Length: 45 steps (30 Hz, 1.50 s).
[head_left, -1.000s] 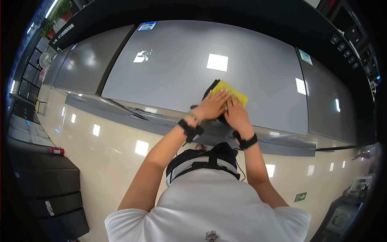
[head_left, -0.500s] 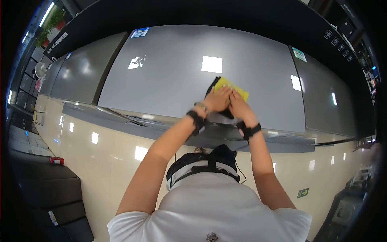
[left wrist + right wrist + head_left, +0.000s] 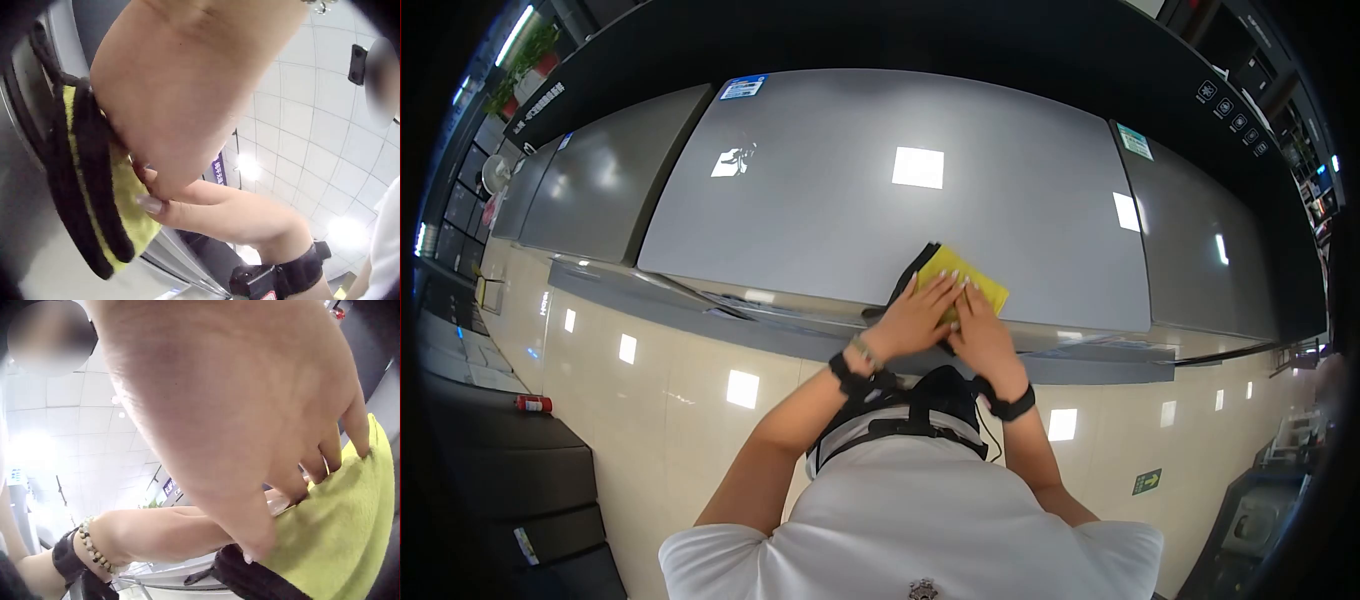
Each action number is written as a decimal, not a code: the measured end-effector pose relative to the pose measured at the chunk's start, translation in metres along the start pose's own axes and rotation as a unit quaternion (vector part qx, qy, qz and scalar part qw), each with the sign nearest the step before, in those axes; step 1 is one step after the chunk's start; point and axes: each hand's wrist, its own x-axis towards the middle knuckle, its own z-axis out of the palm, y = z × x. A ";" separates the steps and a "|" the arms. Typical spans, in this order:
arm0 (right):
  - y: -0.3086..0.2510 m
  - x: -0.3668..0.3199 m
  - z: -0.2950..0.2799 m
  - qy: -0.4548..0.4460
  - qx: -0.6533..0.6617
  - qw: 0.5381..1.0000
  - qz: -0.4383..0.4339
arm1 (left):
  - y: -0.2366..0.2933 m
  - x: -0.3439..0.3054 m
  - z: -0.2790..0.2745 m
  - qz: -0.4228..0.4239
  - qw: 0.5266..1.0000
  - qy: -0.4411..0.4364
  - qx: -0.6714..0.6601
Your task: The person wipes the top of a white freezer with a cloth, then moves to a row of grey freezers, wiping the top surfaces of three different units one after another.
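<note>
A folded yellow cloth (image 3: 972,281) with a black border lies near the front edge of a glossy grey panel (image 3: 820,200). My left hand (image 3: 922,312) presses on its left part with the fingers stretched forward. Beside it, my right hand (image 3: 986,335) rests on the cloth with straight fingers, its fingertips close to the left hand's. In the right wrist view the fingers (image 3: 356,428) lie along the yellow face, and the thumb is by the black edge. The cloth's layered black and yellow edge (image 3: 94,187) shows in the left wrist view, where much of the left hand's fingers is hidden.
Darker grey panels flank this one, at left (image 3: 605,180) and right (image 3: 1210,240). A black band (image 3: 830,35) runs along the far side. Below the front edge is a shiny tiled floor (image 3: 670,400), with a red fire extinguisher (image 3: 533,403) at far left.
Both hands and the cloth have moved back toward the body, nearer the panel's front edge, after sitting farther forward half a second ago. The hands stay on the cloth.
</note>
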 end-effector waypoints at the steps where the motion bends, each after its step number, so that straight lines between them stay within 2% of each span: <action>1: -0.007 -0.009 -0.002 0.000 -0.001 1.000 0.001 | 0.008 -0.012 0.002 -0.005 1.000 0.019 0.006; 3: -0.016 -0.017 -0.003 -0.003 -0.029 1.000 -0.011 | 0.014 -0.018 0.002 -0.011 0.999 0.040 0.012; 5: -0.013 -0.011 -0.002 0.006 -0.041 0.999 -0.019 | 0.013 -0.016 -0.002 -0.015 1.000 0.016 0.015; 6: -0.010 -0.004 -0.004 -0.022 -0.027 0.999 -0.003 | 0.009 -0.010 -0.002 -0.012 1.000 0.007 0.016; 8: 0.004 0.014 -0.004 -0.045 -0.012 0.999 0.012 | -0.007 0.012 -0.002 -0.022 0.999 -0.015 0.024; 12: 0.060 0.082 0.006 -0.026 0.000 0.997 -0.074 | -0.041 0.079 -0.012 -0.069 0.990 -0.114 0.051; 16: 0.090 0.142 0.001 -0.059 0.037 0.997 -0.043 | -0.067 0.135 -0.033 -0.092 0.981 -0.160 0.053; 18: 0.088 0.147 -0.003 -0.058 0.033 0.997 -0.030 | -0.068 0.136 -0.030 -0.095 0.980 -0.168 0.041; 21: 0.081 0.132 0.004 -0.027 0.014 0.999 -0.031 | -0.065 0.127 -0.024 -0.093 0.988 -0.119 0.045; 23: 0.070 0.104 0.015 0.031 0.015 0.999 -0.022 | -0.053 0.100 -0.013 -0.073 0.989 -0.096 0.082; 26: 0.030 0.044 0.006 0.035 0.022 0.999 -0.009 | -0.030 0.045 0.008 -0.005 0.997 0.015 0.080; 29: 0.006 -0.004 -0.002 0.019 0.017 1.000 -0.014 | 0.006 0.002 0.007 -0.003 0.998 0.024 0.065; 32: -0.004 -0.018 -0.007 -0.002 0.016 1.000 -0.012 | 0.026 -0.011 0.007 -0.015 0.996 0.038 0.074; 39: 0.017 0.006 -0.012 -0.044 -0.003 0.999 0.005 | 0.012 0.022 0.013 0.004 0.995 0.044 0.086; 42: 0.029 0.021 -0.019 -0.063 -0.005 0.998 0.026 | 0.007 0.052 0.010 -0.005 0.996 0.009 0.086; 43: 0.034 0.026 -0.024 -0.064 -0.005 0.998 0.025 | 0.006 0.061 0.006 -0.014 0.996 -0.041 0.083; 44: 0.041 0.031 -0.029 -0.085 0.031 0.996 0.025 | 0.005 0.069 0.003 -0.024 0.993 -0.090 0.079; 45: 0.047 0.035 -0.034 -0.107 0.069 0.992 0.024 | 0.003 0.077 0.004 -0.026 0.993 -0.090 0.078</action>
